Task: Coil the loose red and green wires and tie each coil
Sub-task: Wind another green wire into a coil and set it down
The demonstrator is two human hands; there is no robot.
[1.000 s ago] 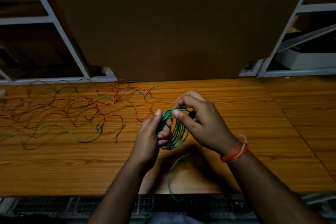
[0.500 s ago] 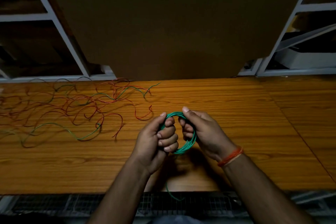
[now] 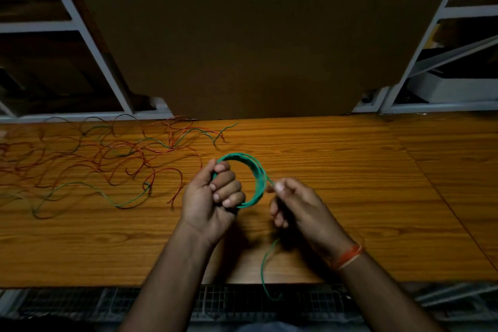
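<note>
Half a second ago: both hands bunched together on the round green wire coil [image 3: 254,178], fingers of each wrapped over it. Now: hands drawn apart, coil opened out as a clear ring, held above the orange wood-grain worktop [image 3: 350,170] near its middle. Left hand [image 3: 213,202] with grip clamped on the coil's left arc, fingers curled round the strands, fingernails facing up. Right hand [image 3: 293,205] moved off to the right of the ring, thumb and forefinger pinching the green loose end [image 3: 265,269] just where it leaves the coil's right side; from under that hand, the end trailing down past the worktop's near edge and curling over the dark wire mesh [image 3: 242,302] below. Coil itself: several turns of thin green wire lying close together, slightly fanned at the upper right, roughly circular, standing nearly upright toward the camera. Tangle of loose red and green wires [image 3: 102,159] spread flat on the left part of the worktop, well apart from the hands, same lie as before. Orange thread band [image 3: 347,256] on the right wrist
</note>
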